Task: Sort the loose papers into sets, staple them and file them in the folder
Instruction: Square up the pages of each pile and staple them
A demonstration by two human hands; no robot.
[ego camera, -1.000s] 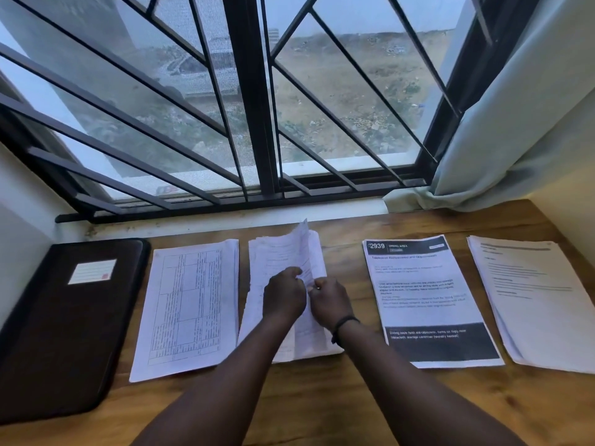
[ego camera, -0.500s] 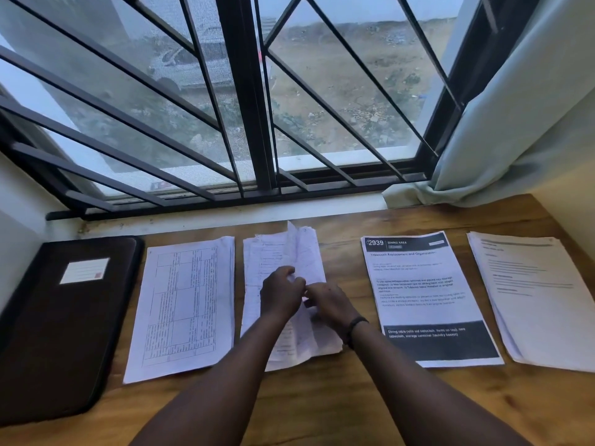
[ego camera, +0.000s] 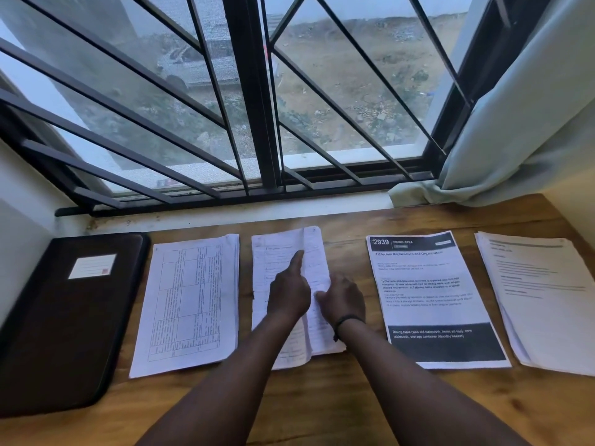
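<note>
Four paper piles lie in a row on the wooden desk (ego camera: 322, 407). The leftmost is a pile printed with a table (ego camera: 186, 304). To its right lies the middle pile (ego camera: 277, 249), with its top sheet (ego camera: 317, 252) turned over lengthwise. Then comes a sheet headed 2939 (ego camera: 431, 297), and a text pile (ego camera: 541, 297) lies at the far right. My left hand (ego camera: 289, 294) presses its straight index finger on the middle pile along the fold. My right hand (ego camera: 344, 300) holds the turned sheet by its right edge. A closed dark folder (ego camera: 64, 317) with a white label lies at the far left.
A barred window (ego camera: 257, 107) runs along the back of the desk above a white sill (ego camera: 225, 214). A pale curtain (ego camera: 521, 123) hangs at the right and touches the desk's back corner. Walls close both sides.
The raised top sheet of the middle pile has come down flatter. My left hand let go of it and stretched its index finger up along the fold. The view moved slightly.
</note>
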